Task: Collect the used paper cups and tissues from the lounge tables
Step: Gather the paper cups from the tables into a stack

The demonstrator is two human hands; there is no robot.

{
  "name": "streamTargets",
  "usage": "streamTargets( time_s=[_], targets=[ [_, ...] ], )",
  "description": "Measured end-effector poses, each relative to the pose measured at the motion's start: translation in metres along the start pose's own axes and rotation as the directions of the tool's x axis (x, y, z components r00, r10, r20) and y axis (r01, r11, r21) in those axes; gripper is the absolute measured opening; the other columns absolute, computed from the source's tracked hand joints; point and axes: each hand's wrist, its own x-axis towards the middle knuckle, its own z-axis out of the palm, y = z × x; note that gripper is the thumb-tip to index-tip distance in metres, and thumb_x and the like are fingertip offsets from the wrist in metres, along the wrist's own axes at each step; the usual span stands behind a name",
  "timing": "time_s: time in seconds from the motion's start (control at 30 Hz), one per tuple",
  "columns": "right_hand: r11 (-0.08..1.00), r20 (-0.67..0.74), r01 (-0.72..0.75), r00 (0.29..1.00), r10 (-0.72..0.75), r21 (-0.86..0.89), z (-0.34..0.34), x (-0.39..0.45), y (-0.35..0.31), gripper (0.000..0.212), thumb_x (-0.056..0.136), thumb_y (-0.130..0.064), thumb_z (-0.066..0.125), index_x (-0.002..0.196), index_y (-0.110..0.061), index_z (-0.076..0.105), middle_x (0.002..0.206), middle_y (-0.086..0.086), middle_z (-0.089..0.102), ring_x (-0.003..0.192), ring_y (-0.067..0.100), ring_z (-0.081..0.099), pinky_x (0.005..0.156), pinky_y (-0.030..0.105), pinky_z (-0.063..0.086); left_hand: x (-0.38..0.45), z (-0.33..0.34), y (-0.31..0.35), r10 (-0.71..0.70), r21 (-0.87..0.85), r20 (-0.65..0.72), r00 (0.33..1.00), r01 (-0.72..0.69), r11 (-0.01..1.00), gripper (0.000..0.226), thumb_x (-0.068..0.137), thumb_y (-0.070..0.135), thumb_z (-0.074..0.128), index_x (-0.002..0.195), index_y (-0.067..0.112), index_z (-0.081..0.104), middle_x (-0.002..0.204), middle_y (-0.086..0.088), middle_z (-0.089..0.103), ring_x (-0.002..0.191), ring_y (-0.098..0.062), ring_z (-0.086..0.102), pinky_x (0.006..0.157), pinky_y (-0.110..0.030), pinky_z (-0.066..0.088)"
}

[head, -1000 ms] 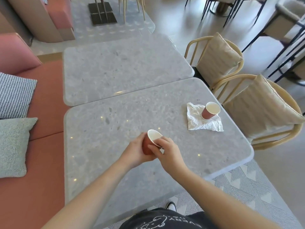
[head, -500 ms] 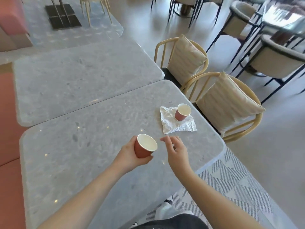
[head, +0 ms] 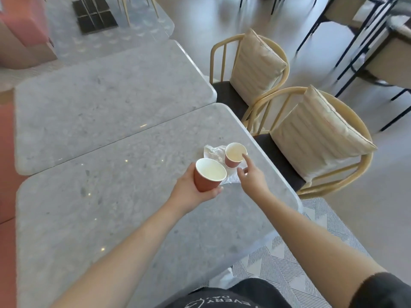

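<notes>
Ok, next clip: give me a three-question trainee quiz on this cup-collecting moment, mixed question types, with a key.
1. True or false: the left hand holds a terracotta-red paper cup with a white inside.
2. What does the second terracotta paper cup stand on? A) bare grey stone table B) crumpled white tissue C) cream chair cushion
3. Fill in: the right hand reaches toward the standing cup with its fingers ____.

Key: 1 true; 2 B; 3 open, index finger at the rim, not gripping it.
</notes>
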Motion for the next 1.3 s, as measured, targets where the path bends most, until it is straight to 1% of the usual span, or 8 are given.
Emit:
streamTargets(
  time_s=[0.17,0.37,0.63,0.77,0.9,1.0,1.23,1.3],
  targets=[
    [0.963,0.094,0.046,0.995,-0.022,-0.264,-0.007,0.041,0.011,0.046,0.103,-0.026,0.046,0.149,-0.03,0.043,0.118,0.008,0.065,0.108,0.028,0.06,0.086,0.039,0.05,0.012,0.009,0.001,-0.033,0.01,-0.008,0.999,0.033,0.999,0.066,0.066,0.031,0.096,0.104,0.054,0.047,0.108,0.027,0.063,0.092,0.028,0.055,0.072,0.001,0.043],
    [0.808,0.167,0.227,0.973,-0.16,-0.543,-0.004,0.056,0.018,0.026,0.103,-0.029,0.048,0.122,-0.027,0.066,0.115,0.006,0.063,0.101,0.029,0.062,0.073,0.033,0.047,0.017,0.018,0.006,-0.056,0.008,-0.047,0.997,0.056,0.998,0.076,0.064,0.037,0.093,0.097,0.08,0.04,0.108,0.028,0.064,0.095,0.026,0.055,0.074,0.0,0.044],
    [0.9,-0.016,0.361,0.926,-0.376,-0.245,-0.033,0.039,0.0,0.019,0.096,-0.032,0.065,0.108,-0.02,0.074,0.099,0.004,0.07,0.084,0.026,0.065,0.073,0.038,0.051,0.019,0.038,-0.004,-0.05,0.021,-0.083,0.995,0.051,0.998,0.067,0.051,0.056,0.085,0.107,0.053,0.048,0.104,0.026,0.064,0.094,0.022,0.058,0.072,0.0,0.042],
    [0.899,-0.088,0.434,0.899,-0.429,0.06,-0.061,0.016,-0.019,0.011,0.093,-0.027,0.071,0.094,-0.017,0.076,0.082,0.001,0.072,0.076,0.02,0.067,0.071,0.037,0.053,0.025,0.045,-0.014,-0.054,0.07,-0.05,0.997,0.058,0.996,0.071,0.062,0.04,0.094,0.117,0.044,0.049,0.105,0.021,0.066,0.099,-0.001,0.064,0.072,-0.003,0.043],
    [0.863,-0.043,0.41,0.908,-0.416,0.295,-0.083,-0.006,-0.032,0.009,0.092,-0.02,0.071,0.084,-0.024,0.071,0.067,-0.01,0.067,0.063,-0.001,0.063,0.064,0.015,0.048,0.024,0.046,-0.019,-0.048,0.1,-0.052,0.997,0.053,0.994,0.07,0.066,0.037,0.094,0.12,0.04,0.048,0.104,0.023,0.065,0.095,0.01,0.062,0.071,-0.002,0.043],
    [0.873,0.051,0.386,0.907,-0.418,0.296,-0.082,-0.023,-0.029,0.01,0.093,-0.015,0.07,0.084,-0.02,0.069,0.065,-0.008,0.064,0.059,-0.006,0.058,0.062,0.007,0.042,0.021,0.047,-0.017,-0.032,0.091,-0.041,0.999,0.036,0.995,0.071,0.066,0.036,0.093,0.12,0.042,0.047,0.103,0.025,0.065,0.092,0.024,0.056,0.07,0.0,0.042],
    [0.934,0.227,0.315,0.909,-0.349,0.17,-0.058,-0.063,-0.023,0.007,0.088,-0.029,0.075,0.092,-0.027,0.069,0.068,-0.008,0.061,0.059,-0.001,0.053,0.063,0.017,0.043,0.0,0.04,-0.018,0.052,0.098,0.002,0.999,-0.052,0.994,0.066,0.064,0.037,0.092,0.112,0.046,0.048,0.097,0.026,0.065,0.086,0.022,0.059,0.067,-0.002,0.042],
    [0.935,0.188,0.343,0.916,-0.354,0.087,-0.051,-0.078,-0.022,0.035,0.081,-0.044,0.078,0.113,-0.035,0.066,0.067,-0.012,0.056,0.059,0.002,0.05,0.064,0.02,0.043,-0.009,0.034,-0.018,0.084,0.092,0.025,0.996,-0.086,0.992,0.064,0.06,0.044,0.088,0.11,0.045,0.049,0.097,0.025,0.065,0.086,0.019,0.06,0.068,-0.004,0.043]
  ],
)
